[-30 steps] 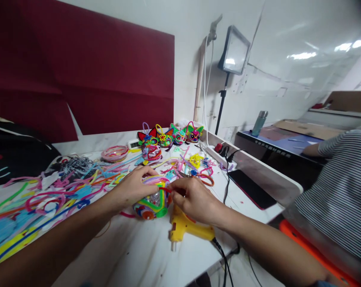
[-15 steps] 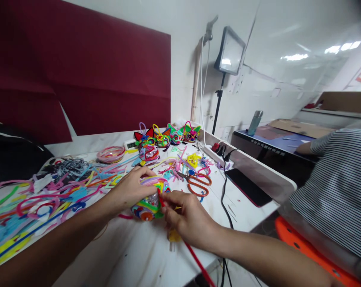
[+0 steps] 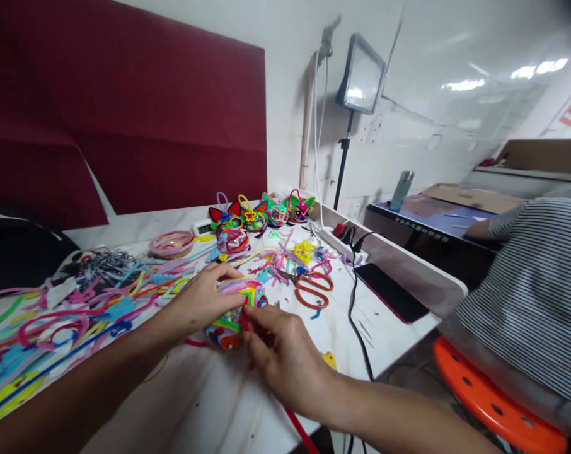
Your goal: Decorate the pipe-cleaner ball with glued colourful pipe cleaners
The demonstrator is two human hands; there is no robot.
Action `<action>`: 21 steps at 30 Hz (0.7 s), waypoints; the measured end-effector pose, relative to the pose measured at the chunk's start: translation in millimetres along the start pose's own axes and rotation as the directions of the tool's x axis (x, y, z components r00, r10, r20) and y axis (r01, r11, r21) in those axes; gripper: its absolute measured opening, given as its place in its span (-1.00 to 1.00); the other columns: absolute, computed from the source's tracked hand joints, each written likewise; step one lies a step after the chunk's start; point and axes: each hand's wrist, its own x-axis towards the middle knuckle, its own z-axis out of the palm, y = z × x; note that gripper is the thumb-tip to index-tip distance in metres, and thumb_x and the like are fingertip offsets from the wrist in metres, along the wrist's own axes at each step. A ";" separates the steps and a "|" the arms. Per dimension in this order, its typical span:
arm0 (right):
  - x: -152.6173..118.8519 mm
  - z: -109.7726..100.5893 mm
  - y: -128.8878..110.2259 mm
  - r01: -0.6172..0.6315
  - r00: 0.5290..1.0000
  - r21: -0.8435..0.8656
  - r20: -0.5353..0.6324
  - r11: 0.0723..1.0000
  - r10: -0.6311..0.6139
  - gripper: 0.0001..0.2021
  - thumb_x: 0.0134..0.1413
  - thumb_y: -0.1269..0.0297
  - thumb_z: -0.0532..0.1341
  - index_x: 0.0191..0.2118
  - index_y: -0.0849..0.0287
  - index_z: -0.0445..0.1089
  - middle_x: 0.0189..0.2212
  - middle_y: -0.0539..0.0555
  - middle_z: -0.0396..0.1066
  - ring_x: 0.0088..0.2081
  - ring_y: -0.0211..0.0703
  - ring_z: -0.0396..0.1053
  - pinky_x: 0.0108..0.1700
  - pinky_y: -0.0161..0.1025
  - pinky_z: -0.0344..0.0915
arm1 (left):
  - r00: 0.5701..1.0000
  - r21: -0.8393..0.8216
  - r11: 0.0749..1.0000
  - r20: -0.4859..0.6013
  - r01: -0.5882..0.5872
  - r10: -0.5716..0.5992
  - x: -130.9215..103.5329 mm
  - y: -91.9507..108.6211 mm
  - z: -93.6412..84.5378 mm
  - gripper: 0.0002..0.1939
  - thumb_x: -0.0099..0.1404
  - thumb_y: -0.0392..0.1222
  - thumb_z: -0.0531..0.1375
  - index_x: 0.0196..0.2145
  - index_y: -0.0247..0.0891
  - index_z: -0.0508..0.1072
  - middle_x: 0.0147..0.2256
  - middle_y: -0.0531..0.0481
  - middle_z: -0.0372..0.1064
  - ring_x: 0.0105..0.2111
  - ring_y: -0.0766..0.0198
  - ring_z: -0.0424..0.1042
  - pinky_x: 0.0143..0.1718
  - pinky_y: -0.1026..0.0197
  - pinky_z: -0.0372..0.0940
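Note:
My left hand is wrapped over the top and left side of a round, multicoloured pipe-cleaner ornament near the table's front. At the ornament's right side, my right hand pinches a red pipe cleaner. One end of the red strand stands up against the ornament, and its long tail runs down below my right hand. Orange-handled scissors lie beyond my right hand. Part of the ornament is hidden under my left fingers.
Several finished ornaments stand at the back. Pipe cleaners cover the left side. A phone, black cable and power strip are at the right. A person in a striped shirt sits beyond, near an orange stool.
The view has shifted slightly. My right hand has turned and moved a little left with the red strand, and a yellow piece now shows right of it. My left hand keeps its hold.

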 end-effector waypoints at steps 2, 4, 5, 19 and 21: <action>-0.9 2.0 -1.3 -0.004 1.000 -0.009 -0.006 1.000 0.004 -0.82 0.19 0.59 0.13 -0.37 0.18 0.29 -0.44 -0.04 0.31 -0.41 -0.26 0.26 -0.34 -0.34 0.13 | 1.000 -0.001 1.000 0.001 0.009 -0.009 0.1 1.0 -0.2 -0.52 -0.17 0.05 0.16 -0.27 -0.17 0.54 -0.13 -0.07 0.51 -0.03 -0.12 0.45 0.05 -0.04 0.30; -2.1 4.2 -1.5 -0.001 1.000 -0.038 -0.020 0.999 0.000 -0.80 0.20 0.59 0.13 -0.39 0.18 0.27 -0.45 -0.04 0.30 -0.40 -0.26 0.24 -0.34 -0.33 0.12 | 1.000 -0.001 1.000 0.005 0.024 -0.024 -0.1 2.6 -0.4 -0.50 -0.19 0.05 0.15 -0.27 -0.17 0.54 -0.13 -0.08 0.50 -0.03 -0.12 0.45 0.05 -0.04 0.30; -2.7 5.2 -1.1 0.008 1.000 -0.058 -0.028 0.998 -0.009 -0.80 0.20 0.59 0.12 -0.40 0.18 0.27 -0.45 -0.04 0.30 -0.40 -0.26 0.24 -0.33 -0.33 0.12 | 0.999 -0.002 1.000 0.007 0.031 -0.031 -0.3 3.5 -0.5 -0.50 -0.20 0.06 0.15 -0.27 -0.18 0.54 -0.12 -0.08 0.50 -0.03 -0.13 0.45 0.05 -0.04 0.30; -8.7 13.0 -0.6 0.088 0.993 -0.519 0.109 0.851 -0.036 -0.69 0.21 0.55 0.11 0.05 0.35 0.39 -0.18 0.25 0.50 -0.23 0.00 0.47 -0.22 -0.17 0.39 | 0.999 0.051 0.998 -0.017 0.047 -0.047 -2.8 10.2 0.6 -0.48 -0.19 0.07 0.16 -0.25 -0.17 0.56 -0.11 -0.06 0.50 -0.07 -0.10 0.47 0.02 0.00 0.33; -8.4 16.3 1.4 0.123 0.992 -0.582 0.107 0.804 -0.073 -0.68 0.19 0.59 0.10 0.03 0.36 0.39 -0.21 0.24 0.50 -0.28 -0.04 0.47 -0.26 -0.20 0.40 | 0.999 0.052 0.997 -0.019 0.050 -0.049 -2.7 10.7 0.6 -0.49 -0.20 0.07 0.16 -0.26 -0.17 0.56 -0.11 -0.05 0.50 -0.07 -0.10 0.47 0.02 0.00 0.33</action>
